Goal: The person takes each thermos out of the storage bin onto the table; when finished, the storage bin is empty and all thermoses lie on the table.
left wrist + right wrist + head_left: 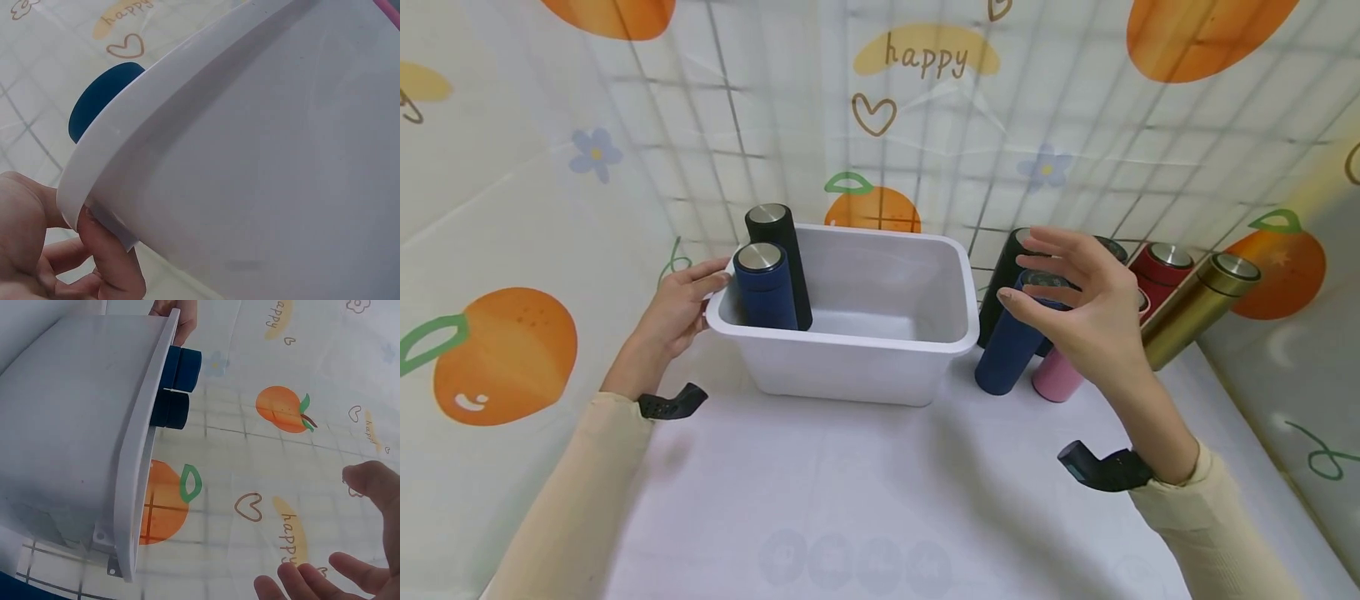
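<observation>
My left hand holds the left end of a white plastic bin, with a thumb and fingers around its rim in the left wrist view. Inside the bin, at that end, stand a blue bottle and a taller black bottle, both with silvery lids. My right hand is raised above a group of bottles, fingers spread and apart from the thumb, nothing between them in the right wrist view. Behind and below it, another blue bottle leans, its lid partly hidden by the fingers.
Around the blue bottle outside the bin are a black bottle, a pink bottle, a red bottle and a tilted gold bottle. Behind runs a wire grid under a printed sheet. A white cloth covers the table.
</observation>
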Available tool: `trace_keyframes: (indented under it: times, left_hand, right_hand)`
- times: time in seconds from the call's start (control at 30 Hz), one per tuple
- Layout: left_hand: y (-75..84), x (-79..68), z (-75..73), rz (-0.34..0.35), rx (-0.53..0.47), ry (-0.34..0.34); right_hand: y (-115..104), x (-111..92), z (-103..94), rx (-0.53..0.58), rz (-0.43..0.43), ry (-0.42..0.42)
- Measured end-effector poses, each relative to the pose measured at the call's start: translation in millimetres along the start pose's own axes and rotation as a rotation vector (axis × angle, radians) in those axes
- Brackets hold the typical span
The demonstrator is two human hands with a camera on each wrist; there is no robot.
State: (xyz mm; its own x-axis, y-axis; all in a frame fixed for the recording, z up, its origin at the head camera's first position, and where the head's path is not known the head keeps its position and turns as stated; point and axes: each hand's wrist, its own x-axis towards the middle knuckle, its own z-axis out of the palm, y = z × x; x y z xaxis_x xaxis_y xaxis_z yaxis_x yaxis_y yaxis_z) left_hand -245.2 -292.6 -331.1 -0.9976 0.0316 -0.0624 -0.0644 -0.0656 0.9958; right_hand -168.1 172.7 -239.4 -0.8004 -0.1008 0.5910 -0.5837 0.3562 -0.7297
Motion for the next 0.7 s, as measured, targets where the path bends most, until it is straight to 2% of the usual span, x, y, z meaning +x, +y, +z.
trace_keyframes:
  times: [0.13, 0.37, 0.7]
  left_hand:
    - [0.3, 0.0, 1.0, 0.003, 0.001, -0.001]
    - [0.7, -0.4, 2.6, -0.008, 0.024, 0.013]
    - [1.4, -1.4, 0.9, -0.014, 0.048, 0.022]
  right_hand:
    - [-2.5, 5.6, 5.3, 0.018, -0.006, -0.013]
    - [-5.2, 16.0, 12.3, -0.032, 0.015, -0.048]
    - [-7.8, 29.8, 25.8, -0.005, 0.01, -0.11]
